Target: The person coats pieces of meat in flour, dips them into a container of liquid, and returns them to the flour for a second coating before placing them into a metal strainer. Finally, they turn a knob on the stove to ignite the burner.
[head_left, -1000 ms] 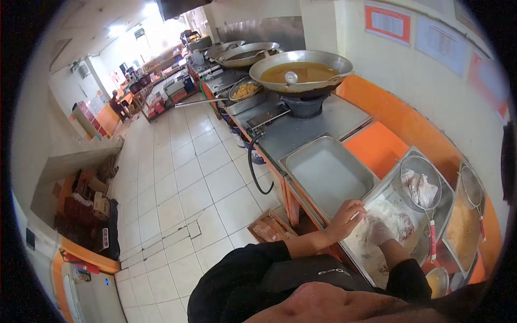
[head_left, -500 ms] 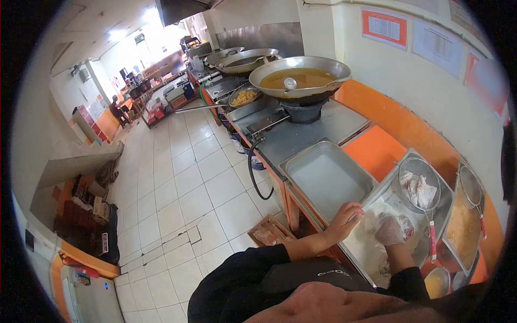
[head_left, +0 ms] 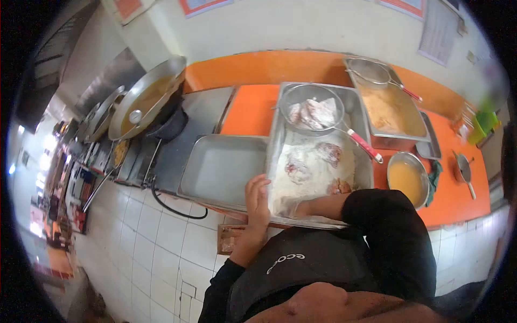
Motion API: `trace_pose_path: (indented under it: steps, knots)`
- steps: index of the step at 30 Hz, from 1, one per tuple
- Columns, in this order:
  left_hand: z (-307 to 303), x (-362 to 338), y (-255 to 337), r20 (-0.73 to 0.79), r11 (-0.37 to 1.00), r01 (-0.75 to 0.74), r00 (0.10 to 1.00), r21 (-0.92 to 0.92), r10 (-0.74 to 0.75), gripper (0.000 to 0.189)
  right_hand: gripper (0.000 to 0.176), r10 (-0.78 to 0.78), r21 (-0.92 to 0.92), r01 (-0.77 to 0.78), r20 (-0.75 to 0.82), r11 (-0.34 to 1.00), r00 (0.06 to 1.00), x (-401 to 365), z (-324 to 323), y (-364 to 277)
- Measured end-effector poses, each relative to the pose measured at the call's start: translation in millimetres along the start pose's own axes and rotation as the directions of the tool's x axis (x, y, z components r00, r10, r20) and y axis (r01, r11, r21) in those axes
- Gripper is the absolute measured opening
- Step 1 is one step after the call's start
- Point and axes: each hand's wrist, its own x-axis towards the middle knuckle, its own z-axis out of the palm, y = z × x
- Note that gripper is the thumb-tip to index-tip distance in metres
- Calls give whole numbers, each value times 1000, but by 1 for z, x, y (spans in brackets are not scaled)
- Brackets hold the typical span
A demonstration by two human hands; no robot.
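Note:
My left hand (head_left: 258,202) is bare and rests at the left rim of a deep metal tray (head_left: 364,161) of white flour (head_left: 291,153). Its fingers are stretched out, with nothing held. Wearing a clear plastic glove, my right hand (head_left: 290,208) is down in the flour at the tray's near left corner; its fingers are hidden. Two flour-dusted pieces of raw meat, one at the middle (head_left: 298,171) and one farther right (head_left: 328,154), lie in the flour. A browner piece (head_left: 339,187) is beside my right forearm. A red-handled strainer (head_left: 312,107) holding floured pieces sits across the tray's far end.
Left of the flour tray is a shallow metal pan (head_left: 226,167). Farther left, a large wok (head_left: 151,102) of oil stands on a burner. To the right are a breading tray (head_left: 385,110) with another strainer (head_left: 369,71) and a bowl of yellow liquid (head_left: 406,180).
My view has swung right towards the trays. My right hand has moved from the meat in the middle of the flour to the near left corner. My left hand stays by the tray's rim.

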Motion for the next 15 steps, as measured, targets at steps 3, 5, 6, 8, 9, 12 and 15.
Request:
trace_pose_path:
  steps: [3, 5, 6, 8, 9, 12, 15]
  knots:
    - [-2, 2, 5, -8, 999, 18, 1000, 29, -18, 29, 40, 378, 435, -309, -80, 846, 922, -4, -2, 0]
    - [-4, 2, 3, -9, 999, 31, 999, 23, -30, 30, 40, 264, 264, -228, -109, 937, 958, -4, -29, 13]
    - [-4, 2, 3, -8, 999, 24, 1000, 24, -24, 30, 39, 204, 174, -184, -105, 967, 973, -6, -40, 18]
    - [-3, 1, 3, -19, 999, 39, 999, -16, -39, 31, 33, 168, -44, -191, -308, 981, 936, -23, -66, 9]
    - [-3, 1, 2, -26, 999, 37, 999, -15, -37, 31, 28, 155, -157, -266, -501, 951, 851, -31, -76, 5]
    - [-2, -1, 0, -17, 999, 52, 999, 1, -52, 31, 27, 330, -141, -534, -648, 834, 687, -17, -81, 46]
    - [-3, 3, 2, 20, 999, 30, 999, 39, -30, 31, 25, 420, -65, -523, -516, 850, 746, -10, -78, 83]
